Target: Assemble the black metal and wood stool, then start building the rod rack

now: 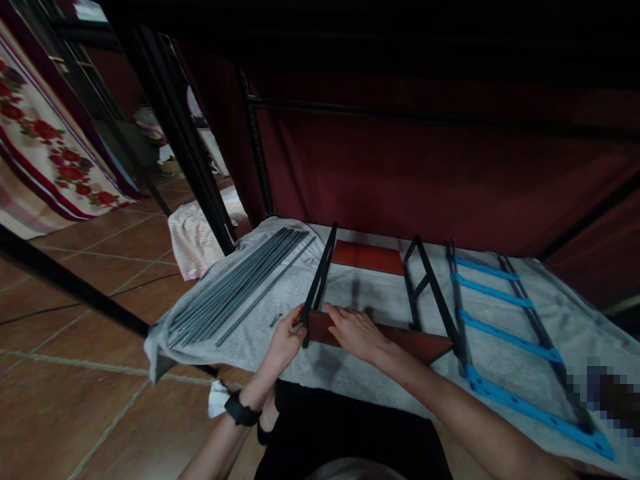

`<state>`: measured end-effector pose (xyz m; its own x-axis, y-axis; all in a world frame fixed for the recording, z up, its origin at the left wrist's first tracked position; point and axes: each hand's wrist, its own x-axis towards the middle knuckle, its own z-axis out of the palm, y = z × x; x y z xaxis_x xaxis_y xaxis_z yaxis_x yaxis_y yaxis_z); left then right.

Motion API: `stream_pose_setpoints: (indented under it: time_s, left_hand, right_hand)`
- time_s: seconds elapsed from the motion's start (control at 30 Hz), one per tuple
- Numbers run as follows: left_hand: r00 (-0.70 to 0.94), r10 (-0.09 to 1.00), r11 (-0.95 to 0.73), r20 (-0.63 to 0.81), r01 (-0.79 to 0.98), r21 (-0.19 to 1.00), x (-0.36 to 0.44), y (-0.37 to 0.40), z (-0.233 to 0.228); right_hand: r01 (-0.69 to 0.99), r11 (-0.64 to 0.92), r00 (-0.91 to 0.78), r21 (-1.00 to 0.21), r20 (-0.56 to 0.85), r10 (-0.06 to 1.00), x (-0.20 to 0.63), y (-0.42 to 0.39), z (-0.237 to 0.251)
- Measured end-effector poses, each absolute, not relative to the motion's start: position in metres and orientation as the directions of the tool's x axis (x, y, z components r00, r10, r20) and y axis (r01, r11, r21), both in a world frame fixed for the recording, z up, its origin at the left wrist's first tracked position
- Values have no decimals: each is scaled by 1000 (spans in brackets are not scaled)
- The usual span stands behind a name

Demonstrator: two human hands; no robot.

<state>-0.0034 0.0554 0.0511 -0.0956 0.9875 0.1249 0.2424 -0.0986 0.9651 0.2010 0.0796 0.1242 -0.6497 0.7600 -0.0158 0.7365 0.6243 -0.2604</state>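
A small black metal frame [313, 283] with reddish-brown panels stands on a grey blanket in front of me. At its near left corner, my left hand [291, 335] has its fingers closed around the end of the black side bar. Laid along the top of the near brown panel [415, 341] is my right hand [356, 333], its fingers stretched toward that same corner; its thumb is hard to make out. The far panel [367, 257] joins the left side piece to the right side piece [433, 287]. A few small screws [275, 320] lie beside my left hand.
Many grey rods [240, 287] lie bundled on the left of the blanket [345, 387]. To the right is a ladder-like piece with blue crossbars [510, 337] and dark rails. Black posts [180, 133] and a dark red curtain [450, 180] surround the surface. A pixelated patch covers the right edge.
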Motion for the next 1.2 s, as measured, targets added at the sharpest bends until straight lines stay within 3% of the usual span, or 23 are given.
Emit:
stream_pose_setpoints:
  time_s: [0.1, 0.2, 0.33, 0.4, 0.5, 0.6, 0.7, 0.83, 1.2]
  left_hand:
    - [-130, 977, -131, 169, 264, 956, 6, 49, 59]
    - [-42, 966, -216, 255, 406, 888, 9, 49, 65]
    - [15, 968, -213, 250, 570, 794, 7, 54, 68]
    - [25, 968, -215, 251, 599, 771, 5, 57, 68]
    - [27, 964, -222, 265, 632, 743, 2, 64, 65]
    - [10, 959, -225, 285, 639, 736, 0, 70, 60]
    - [-14, 956, -220, 294, 629, 745, -1, 74, 55]
    - [-29, 961, -202, 276, 611, 766, -3, 76, 50]
    - [-70, 960, -176, 270, 601, 780, -6, 78, 47]
  right_hand:
    - [732, 632, -642, -256, 55, 765, 208, 73, 118]
    - [736, 628, -615, -252, 139, 776, 213, 69, 111]
    - [717, 652, -566, -245, 342, 751, 229, 46, 103]
    - [702, 650, -510, -290, 434, 743, 243, 22, 94]
    - [701, 548, -310, -456, 497, 810, 280, -20, 66]
    - [707, 286, 38, -647, 438, 898, 336, -49, 23]
    - [657, -30, 371, -754, 289, 883, 393, -51, -17]
    - [674, -100, 371, -731, 218, 903, 418, -20, -43]
    - [625, -210, 448, -752, 125, 886, 383, 15, -51]
